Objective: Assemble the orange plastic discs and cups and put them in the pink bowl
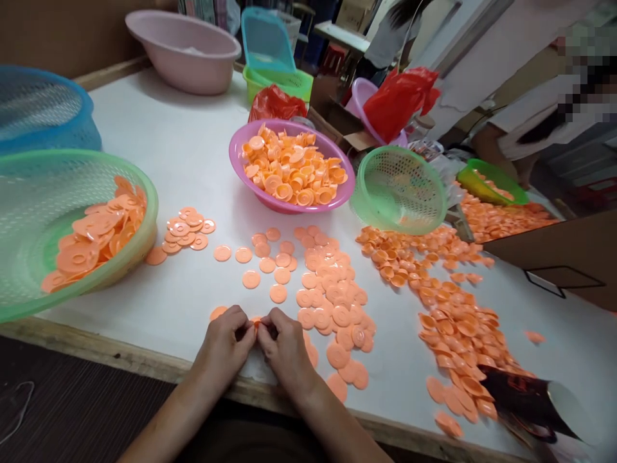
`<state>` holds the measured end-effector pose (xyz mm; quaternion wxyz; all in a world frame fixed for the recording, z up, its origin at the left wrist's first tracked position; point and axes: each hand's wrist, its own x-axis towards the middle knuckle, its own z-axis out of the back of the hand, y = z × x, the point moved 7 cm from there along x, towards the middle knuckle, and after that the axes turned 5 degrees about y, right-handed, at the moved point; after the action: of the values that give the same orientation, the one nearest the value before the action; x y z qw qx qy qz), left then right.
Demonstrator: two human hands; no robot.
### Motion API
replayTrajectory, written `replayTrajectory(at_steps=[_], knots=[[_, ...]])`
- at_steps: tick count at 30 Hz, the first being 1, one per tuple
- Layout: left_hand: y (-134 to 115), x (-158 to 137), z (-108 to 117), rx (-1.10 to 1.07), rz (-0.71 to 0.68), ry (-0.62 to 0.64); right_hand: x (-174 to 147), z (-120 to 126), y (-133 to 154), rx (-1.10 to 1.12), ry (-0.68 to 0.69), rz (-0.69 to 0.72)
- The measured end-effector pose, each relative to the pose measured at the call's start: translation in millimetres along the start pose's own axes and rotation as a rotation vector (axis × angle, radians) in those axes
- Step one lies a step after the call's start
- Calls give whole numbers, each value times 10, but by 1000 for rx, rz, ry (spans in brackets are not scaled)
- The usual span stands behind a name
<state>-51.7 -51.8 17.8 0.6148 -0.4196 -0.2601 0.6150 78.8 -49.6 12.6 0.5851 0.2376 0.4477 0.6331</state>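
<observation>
Near the front edge of the white table, my left hand (227,339) and my right hand (283,341) meet with pinched fingertips. Between them is a small orange plastic piece (257,322), mostly hidden by the fingers, so its exact shape cannot be made out. One flat orange disc (218,312) lies just behind my left hand, partly covered by it. To the right of my right hand spreads a wide layer of overlapping orange discs (332,289). Several loose discs (250,278) lie behind both hands, and a small heap of discs (186,230) sits farther left.
A green basket (150,212) with discs stands at left, near a blue basket (91,122). A pink bowl (238,154) holds orange cup-like pieces. Beyond are an upright green basket (436,193) and a pink tub (193,71). Orange cups (463,328) pile at right beside a dark mug-like container (525,399).
</observation>
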Motion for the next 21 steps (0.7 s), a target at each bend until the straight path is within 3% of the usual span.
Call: replayTrajectory(at_steps=[4, 8, 10, 13, 18, 21], knots=[[-9, -69, -3, -5, -45, -28, -56, 20, 43, 80, 14, 35], [96, -70, -108, -318, 43, 74, -136, 190, 127, 188, 15, 127], [29, 42, -64, -414, 87, 98, -156, 366, 108, 219, -8, 135], [-386, 439, 302, -389, 69, -44, -169, 800, -51, 199, -160, 95], [-1532, 1351, 1068, -324, -175, -339, -266, 1641, -570, 8, -473, 44], [-1783, 1547, 1321, -144, -114, -513, -319, 2175, -974, -113, -704, -95]])
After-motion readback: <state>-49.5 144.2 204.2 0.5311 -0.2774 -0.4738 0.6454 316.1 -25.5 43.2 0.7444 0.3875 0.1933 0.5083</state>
